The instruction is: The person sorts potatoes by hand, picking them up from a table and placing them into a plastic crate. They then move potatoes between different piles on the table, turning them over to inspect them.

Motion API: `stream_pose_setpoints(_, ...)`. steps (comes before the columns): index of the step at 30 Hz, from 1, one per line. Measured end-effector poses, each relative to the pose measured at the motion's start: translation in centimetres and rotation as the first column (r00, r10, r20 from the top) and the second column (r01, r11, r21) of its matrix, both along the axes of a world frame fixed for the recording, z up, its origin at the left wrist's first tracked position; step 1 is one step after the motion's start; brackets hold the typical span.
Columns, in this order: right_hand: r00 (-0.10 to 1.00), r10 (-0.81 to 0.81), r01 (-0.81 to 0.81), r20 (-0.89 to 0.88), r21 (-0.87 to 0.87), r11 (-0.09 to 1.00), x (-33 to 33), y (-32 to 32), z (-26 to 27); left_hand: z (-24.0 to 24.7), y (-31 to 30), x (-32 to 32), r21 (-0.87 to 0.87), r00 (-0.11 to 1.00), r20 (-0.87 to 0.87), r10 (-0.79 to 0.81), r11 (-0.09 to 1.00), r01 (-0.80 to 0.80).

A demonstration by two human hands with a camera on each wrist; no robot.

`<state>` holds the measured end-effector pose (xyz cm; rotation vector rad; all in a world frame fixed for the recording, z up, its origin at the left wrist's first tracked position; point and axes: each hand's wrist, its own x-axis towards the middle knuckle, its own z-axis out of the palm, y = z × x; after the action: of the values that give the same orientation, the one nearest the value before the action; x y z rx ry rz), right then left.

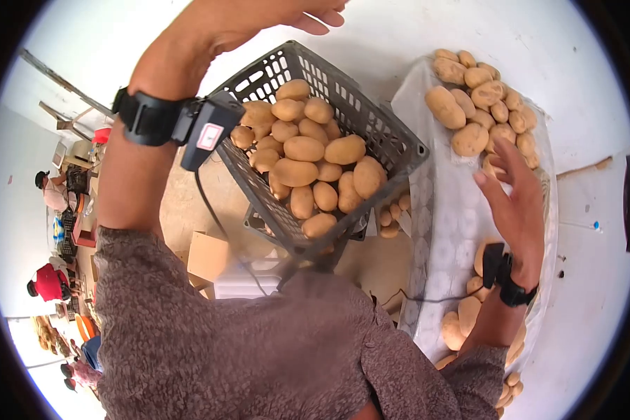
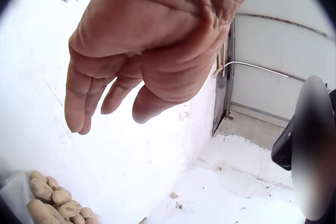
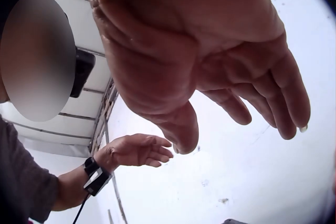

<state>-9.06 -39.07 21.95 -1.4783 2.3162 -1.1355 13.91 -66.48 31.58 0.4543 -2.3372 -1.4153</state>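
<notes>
My left hand (image 1: 280, 15) is raised at the top of the head view, above the far side of a black crate (image 1: 395, 133) that holds many potatoes (image 1: 304, 149). In the left wrist view the same hand (image 2: 142, 50) has loosely bent fingers and holds nothing. My right hand (image 1: 516, 210) is over a surface covered in clear plastic (image 1: 455, 203), its fingertips near a heap of potatoes (image 1: 469, 140). The right wrist view shows this hand (image 3: 210, 56) with relaxed, slightly spread fingers and nothing between them; whether a fingertip touches a potato is unclear.
More potatoes (image 1: 469, 315) lie by my right forearm, and others (image 1: 388, 217) show low beside the crate. A cardboard box (image 1: 208, 257) stands on the floor. Cables hang from both wrist cameras. A white wall rises beyond the crate; people (image 1: 49, 282) are far left.
</notes>
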Motion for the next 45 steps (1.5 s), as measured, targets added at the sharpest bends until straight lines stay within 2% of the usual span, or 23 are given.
stream_pose_setpoints(2,0.981,0.112,-0.106,-0.156,0.047,0.993,1.4,-4.3,0.6,-1.5,-2.1,-0.4,-0.031,0.995,0.079,0.059,0.998,-0.057)
stream_pose_setpoints(4,0.972,0.181,-0.165,-0.151,0.114,0.98,2.7,-8.3,0.5,-3.0,-4.0,-0.5,0.153,0.984,0.177,0.01,0.988,-0.037)
stream_pose_setpoints(6,0.959,0.246,-0.218,-0.141,0.188,0.958,4.3,-11.7,0.7,-6.6,-4.9,-1.6,-0.128,0.981,0.116,0.153,0.982,-0.138)
stream_pose_setpoints(8,0.939,0.342,-0.31,-0.019,0.38,0.872,5.6,-14.7,1.0,-9.3,-6.7,-2.2,-0.037,0.974,0.157,0.164,0.986,-0.161)
stream_pose_setpoints(9,0.938,0.347,-0.312,-0.024,0.384,0.869,5.3,-16.3,-0.4,-10.5,-7.2,-2.5,-0.01,0.962,0.196,0.189,0.981,-0.191)
stream_pose_setpoints(11,0.842,0.504,-0.421,-0.19,0.352,0.836,4.6,-19.2,-6.1,-13.9,-8.1,-3.1,-0.013,0.942,0.243,0.234,0.971,-0.238)
stream_pose_setpoints(12,0.829,0.523,-0.428,-0.199,0.376,0.822,4.8,-19.9,-7.7,-15.9,-8.8,-3.3,-0.048,0.924,0.298,0.238,0.971,-0.235)
stream_pose_setpoints(14,0.813,0.544,-0.436,-0.209,0.401,0.806,5.6,-21.0,-10.1,-20.9,-9.6,-3.7,-0.266,0.944,0.23,0.238,0.948,-0.174)
stream_pose_setpoints(16,0.786,0.599,-0.454,-0.151,0.517,0.726,6.2,-21.2,-12.0,-27.2,-10.4,-3.9,-0.393,0.932,0.327,0.156,0.92,-0.016)
stream_pose_setpoints(17,0.786,0.601,-0.454,-0.148,0.522,0.722,6.3,-21.4,-12.6,-28.0,-9.2,-3.6,-0.351,0.921,0.353,0.164,0.936,-0.033)
stream_pose_setpoints(19,0.759,0.638,-0.4,-0.133,0.677,0.618,6.4,-21.8,-13.5,-30.8,-7.5,-3.7,-0.299,0.91,0.377,0.171,0.953,-0.054)
stream_pose_setpoints(21,0.758,0.636,-0.364,-0.145,0.715,0.597,5.6,-22.1,-14.3,-34.1,-6.7,-5.1,-0.208,0.76,0.638,0.126,0.978,0.013)
stream_pose_setpoints(22,0.76,0.63,-0.326,-0.161,0.744,0.583,5.2,-22.2,-14.5,-34.2,-5.7,-4.9,-0.202,0.762,0.637,0.122,0.979,0.012)
stream_pose_setpoints(24,0.77,0.618,-0.308,-0.158,0.757,0.577,4.5,-22.2,-14.5,-34.0,-3.6,-4.7,-0.29,0.856,0.473,0.208,0.954,-0.071)
stream_pose_setpoints(25,0.782,0.603,-0.291,-0.158,0.764,0.576,4.2,-22.1,-14.4,-32.8,-2.9,-5.3,-0.269,0.789,0.593,0.163,0.963,0.003)
stream_pose_setpoints(29,0.819,0.562,-0.294,-0.118,0.754,0.587,3.3,-21.9,-15.1,-37.0,-2.4,-6.5,-0.293,0.804,0.575,0.151,0.956,0.03)
stream_pose_setpoints(32,0.818,0.574,-0.354,-0.024,0.766,0.536,2.4,-21.9,-15.8,-38.6,-2.5,-7.5,-0.282,0.762,0.635,0.129,0.957,0.073)
stream_pose_setpoints(34,0.819,0.572,-0.39,-0.049,0.683,0.618,2.2,-21.7,-15.9,-39.2,-2.2,-8.0,-0.309,0.787,0.59,0.181,0.951,0.014)
stream_pose_setpoints(37,0.841,0.54,-0.374,-0.027,0.693,0.616,2.4,-22.0,-15.5,-38.7,-1.8,-8.8,-0.277,0.727,0.669,0.155,0.959,0.051)
stream_pose_setpoints(41,0.852,0.523,-0.37,-0.01,0.695,0.617,2.2,-21.7,-14.7,-40.0,-1.1,-9.5,-0.343,0.761,0.606,0.23,0.939,-0.01)
stream_pose_setpoints(43,0.846,0.532,-0.397,-0.014,0.651,0.647,1.7,-21.6,-15.4,-40.3,-1.0,-10.0,-0.351,0.727,0.634,0.265,0.936,-0.035)
stream_pose_setpoints(45,0.846,0.533,-0.405,-0.025,0.619,0.672,1.4,-21.4,-15.7,-40.7,-0.9,-9.8,-0.38,0.76,0.58,0.294,0.923,-0.066)
